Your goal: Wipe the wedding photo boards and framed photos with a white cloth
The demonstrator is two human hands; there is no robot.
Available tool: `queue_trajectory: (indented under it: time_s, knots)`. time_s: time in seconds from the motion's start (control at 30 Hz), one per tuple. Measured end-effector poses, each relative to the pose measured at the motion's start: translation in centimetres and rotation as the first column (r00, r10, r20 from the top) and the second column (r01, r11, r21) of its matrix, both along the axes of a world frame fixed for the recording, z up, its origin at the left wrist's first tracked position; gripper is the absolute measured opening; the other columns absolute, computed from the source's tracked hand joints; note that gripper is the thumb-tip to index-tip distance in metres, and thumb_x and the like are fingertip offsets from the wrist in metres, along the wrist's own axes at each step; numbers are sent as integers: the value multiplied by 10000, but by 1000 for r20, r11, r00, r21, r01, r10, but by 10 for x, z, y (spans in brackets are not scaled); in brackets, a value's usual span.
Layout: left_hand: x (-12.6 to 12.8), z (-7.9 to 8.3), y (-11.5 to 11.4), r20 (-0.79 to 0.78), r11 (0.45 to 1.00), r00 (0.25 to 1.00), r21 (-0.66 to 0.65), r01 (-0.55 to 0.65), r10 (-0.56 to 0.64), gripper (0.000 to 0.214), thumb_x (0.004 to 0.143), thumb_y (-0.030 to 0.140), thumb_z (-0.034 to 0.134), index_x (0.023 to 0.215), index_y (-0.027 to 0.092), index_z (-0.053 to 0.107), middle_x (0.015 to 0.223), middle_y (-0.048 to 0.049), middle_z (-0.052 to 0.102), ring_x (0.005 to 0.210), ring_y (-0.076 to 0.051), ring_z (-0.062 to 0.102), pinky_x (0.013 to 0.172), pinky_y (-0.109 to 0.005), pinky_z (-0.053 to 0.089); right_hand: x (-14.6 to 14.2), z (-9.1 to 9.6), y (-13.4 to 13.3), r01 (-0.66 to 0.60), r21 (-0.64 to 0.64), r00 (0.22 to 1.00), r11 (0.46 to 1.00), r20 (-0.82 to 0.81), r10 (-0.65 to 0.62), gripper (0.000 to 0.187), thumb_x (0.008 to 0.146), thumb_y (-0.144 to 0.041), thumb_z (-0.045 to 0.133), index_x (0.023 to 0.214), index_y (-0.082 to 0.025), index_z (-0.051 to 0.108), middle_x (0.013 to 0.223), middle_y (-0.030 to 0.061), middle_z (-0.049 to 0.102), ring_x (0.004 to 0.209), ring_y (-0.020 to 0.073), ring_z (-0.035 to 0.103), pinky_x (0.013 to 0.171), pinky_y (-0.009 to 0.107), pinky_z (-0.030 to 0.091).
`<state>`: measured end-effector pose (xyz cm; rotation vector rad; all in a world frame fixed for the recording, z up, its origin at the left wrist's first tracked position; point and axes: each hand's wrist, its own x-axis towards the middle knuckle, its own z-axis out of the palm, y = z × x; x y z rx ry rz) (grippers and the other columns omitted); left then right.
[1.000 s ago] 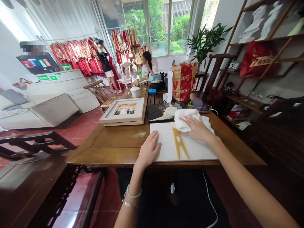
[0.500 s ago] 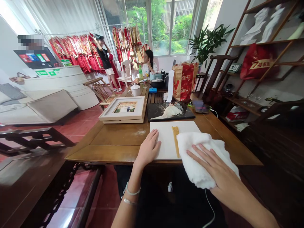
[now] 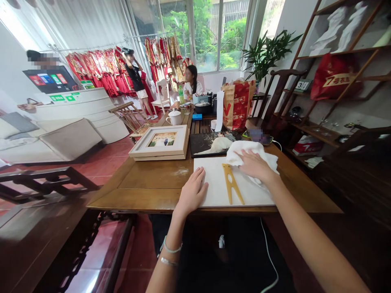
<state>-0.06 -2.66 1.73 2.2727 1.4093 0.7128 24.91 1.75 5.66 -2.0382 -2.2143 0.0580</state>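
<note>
A white flat board [image 3: 216, 188] lies on the wooden table [image 3: 152, 183] in front of me, with a yellow forked stand piece [image 3: 231, 185] fixed to its back. My left hand [image 3: 192, 191] rests flat on the board's left edge, fingers spread. My right hand [image 3: 255, 165] presses a white cloth [image 3: 249, 150] onto the board's far right corner, fingers laid flat on the cloth.
A framed photo in a pale frame [image 3: 160, 142] and a dark picture panel [image 3: 210, 143] lie farther back on the table. Behind stand a red paper bag [image 3: 236, 103], a white teapot [image 3: 174, 117] and a phone [image 3: 258, 136]. Two people are by the clothes rack. Shelves stand right.
The right hand with the cloth swept from the board's far corner down to the near right edge, then returned to the far right corner. The left hand stayed put.
</note>
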Motion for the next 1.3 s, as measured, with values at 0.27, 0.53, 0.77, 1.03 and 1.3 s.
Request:
queue_trajectory:
  time_s: [0.27,0.53,0.77,1.03,1.3]
  knots:
    - [1,-1,0,-6,1000,1000,-6,-5,5,480,937,282,410,1400,159,438,1523,-90,388,1447,-216,289,1189,-407,278,-17,-3,-88,-295,15,955,955,-40,295,820,696,-30,428,1486,-231,342,1556,53,312,1439,288,199,1151,500,262]
    - [1,0,-2,-7,1000,1000,-16,-14,14,479,938,277,405,1397,146,442,1526,-95,381,1446,-216,290,1190,-406,275,8,-11,-148,-425,85,900,901,-64,431,840,732,-35,435,1492,-357,281,1565,-52,276,1439,222,201,1164,499,254]
    - [1,2,-2,-7,1000,1000,-14,-6,6,475,938,278,405,1395,154,445,1520,-93,392,1445,-212,293,1189,-402,279,-2,-6,-63,-82,17,997,996,1,82,708,754,-101,460,1451,-216,410,1541,87,331,1427,313,232,1136,527,269]
    - [1,1,0,10,1000,1000,6,3,-3,467,929,269,423,1385,175,457,1519,-90,395,1440,-219,306,1184,-418,285,-39,3,1,-44,-32,999,998,-8,44,626,817,-187,446,1442,-218,430,1525,87,374,1407,376,267,1101,580,277]
    - [1,0,0,-10,1000,1000,2,6,-6,478,933,273,408,1395,153,443,1523,-101,386,1446,-220,290,1190,-419,268,-56,6,-9,-174,-25,985,984,-15,173,645,792,-130,463,1429,-224,445,1536,88,360,1428,342,227,1127,551,222]
